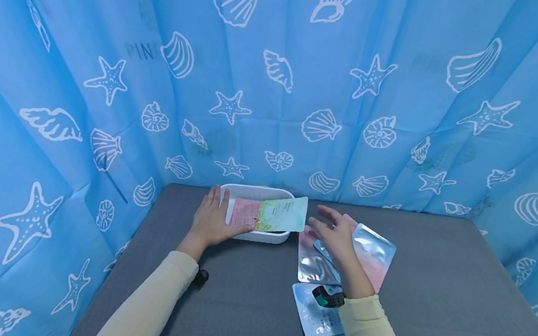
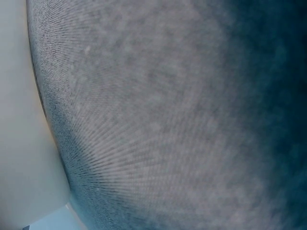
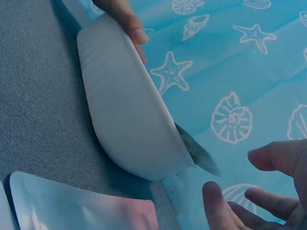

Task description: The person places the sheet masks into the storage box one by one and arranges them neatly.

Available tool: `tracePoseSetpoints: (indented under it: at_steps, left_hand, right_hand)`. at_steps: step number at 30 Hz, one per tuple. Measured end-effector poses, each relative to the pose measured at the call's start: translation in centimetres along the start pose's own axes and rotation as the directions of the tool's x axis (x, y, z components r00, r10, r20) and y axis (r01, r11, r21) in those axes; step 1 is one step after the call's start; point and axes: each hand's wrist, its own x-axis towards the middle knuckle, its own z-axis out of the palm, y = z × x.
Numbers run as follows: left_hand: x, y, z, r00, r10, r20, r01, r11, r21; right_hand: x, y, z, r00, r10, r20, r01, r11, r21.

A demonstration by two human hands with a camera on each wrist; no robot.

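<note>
A white oval plastic basin (image 1: 267,238) sits at the back of the table. My left hand (image 1: 211,219) rests on its left end, fingers spread and thumb along the front rim. Inside lies a pink sachet (image 1: 245,212); a green sachet (image 1: 284,214) leans over it, with its right end sticking out past the rim. To the right of that end is my right hand (image 1: 337,238), its fingers parted and holding nothing. The right wrist view shows a gap between these fingertips and the sachet edge (image 3: 199,151). The left wrist view catches mostly blurred cloth.
Silvery and pink foil sachets (image 1: 379,249) lie overlapping beneath and beside the right hand. Nearer the front are blue sachets (image 1: 316,311), partly under the right forearm. A blue shell-patterned curtain (image 1: 283,116) hangs behind the grey table (image 1: 248,294).
</note>
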Motion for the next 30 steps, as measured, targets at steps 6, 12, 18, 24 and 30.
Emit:
tracePoseSetpoints:
  at_steps: [6,12,18,24,30]
  left_hand:
    - [-0.1,-0.1,0.0,1.0,-0.006,0.004,0.006,1.0,0.008]
    - [-0.1,-0.1,-0.1,1.0,-0.001,0.014,0.0,1.0,0.018]
    - [-0.1,0.0,-0.2,1.0,0.004,0.012,-0.004,1.0,0.007]
    - [-0.1,0.1,-0.3,1.0,0.006,0.012,-0.006,1.0,0.007]
    - [-0.2,0.1,-0.4,1.0,0.006,0.011,-0.006,1.0,0.009]
  right_hand:
    - [-0.2,-0.2,0.5,0.998,0.036,0.05,-0.034,0.998,-0.05]
    - [-0.5,-0.1,0.9,0.996,0.029,0.084,-0.02,0.995,-0.1]
    - [-0.7,0.3,0.5,0.993,0.006,0.115,0.014,0.985,-0.17]
    - [-1.1,0.9,-0.9,0.988,-0.035,0.151,0.063,0.981,-0.184]
    - [-1.8,1.5,-2.7,0.984,-0.073,0.162,0.112,0.964,-0.242]
